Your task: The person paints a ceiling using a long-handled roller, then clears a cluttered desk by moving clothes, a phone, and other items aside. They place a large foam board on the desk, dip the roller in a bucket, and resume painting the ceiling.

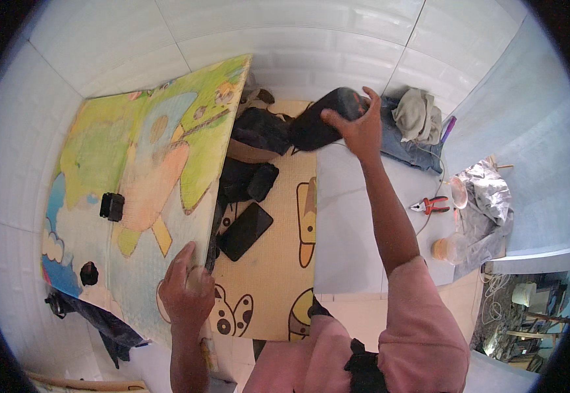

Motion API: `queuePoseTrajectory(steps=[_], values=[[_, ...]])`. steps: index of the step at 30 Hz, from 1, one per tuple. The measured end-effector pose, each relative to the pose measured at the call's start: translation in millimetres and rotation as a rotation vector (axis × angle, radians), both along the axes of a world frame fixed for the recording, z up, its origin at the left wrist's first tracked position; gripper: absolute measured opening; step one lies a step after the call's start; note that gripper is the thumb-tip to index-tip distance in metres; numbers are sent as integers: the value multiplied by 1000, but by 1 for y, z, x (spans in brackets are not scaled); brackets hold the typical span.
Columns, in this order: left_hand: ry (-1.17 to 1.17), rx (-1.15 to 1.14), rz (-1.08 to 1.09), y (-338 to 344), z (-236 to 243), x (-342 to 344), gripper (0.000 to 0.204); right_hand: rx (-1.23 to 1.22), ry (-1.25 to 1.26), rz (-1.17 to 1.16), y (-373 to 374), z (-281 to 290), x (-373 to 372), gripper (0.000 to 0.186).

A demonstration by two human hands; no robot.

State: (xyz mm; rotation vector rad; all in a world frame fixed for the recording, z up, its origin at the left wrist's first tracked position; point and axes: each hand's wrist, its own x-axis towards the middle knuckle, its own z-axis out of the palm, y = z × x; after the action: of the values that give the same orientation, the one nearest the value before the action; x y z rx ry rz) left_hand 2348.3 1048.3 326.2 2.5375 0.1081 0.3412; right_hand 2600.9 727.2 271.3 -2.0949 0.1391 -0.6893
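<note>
Where its lower right corner comes nearest to the wearer, a raised, tilted, foam-like panel with a green, blue and white cartoon print (101, 150) is grasped along its right edge by the left hand (188, 291), the fingers curled closed on it. A small black boxy object (112, 206) sits against the panel's face. Just beyond the left hand, a black rectangular smartphone (247, 231) lies on a tan mat with cartoon figures (278, 288), close by the panel's right edge. Past the mat's right edge, on a pale grey surface (347, 242), stands a clear plastic cup (452, 249), with red-handled pliers (434, 205) a little farther off. Beyond the phone rests a black rounded block (263, 182). Farther out, the right hand (361, 131) grasps a black rounded object with a grey end (311, 131), thumb across its upper side, above the far right corner of the tan mat. Right of that hand are folded blue denim (406, 147) and a crumpled beige cloth (417, 114), before a white tiled wall (285, 39).
</note>
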Motion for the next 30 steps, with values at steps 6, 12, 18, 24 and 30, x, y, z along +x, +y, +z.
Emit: queuePoseTrajectory(steps=[6, 12, 18, 24, 30], values=[[-104, 14, -20, 4, 4, 2, 37, 931, 160, -109, 15, -74, 105, 101], [-130, 96, -85, 6, 4, 3, 30, 1161, 307, 7, 71, -143, 155, 97], [-132, 214, -206, -4, -15, 0, 15, 837, 416, 79, 155, -154, 184, 124], [-64, 367, -425, -18, -51, -6, 20, 266, 640, 90, 155, -126, 197, 106], [-69, 545, -435, -20, -81, 4, 27, 156, 414, 174, 101, -134, 167, 80]])
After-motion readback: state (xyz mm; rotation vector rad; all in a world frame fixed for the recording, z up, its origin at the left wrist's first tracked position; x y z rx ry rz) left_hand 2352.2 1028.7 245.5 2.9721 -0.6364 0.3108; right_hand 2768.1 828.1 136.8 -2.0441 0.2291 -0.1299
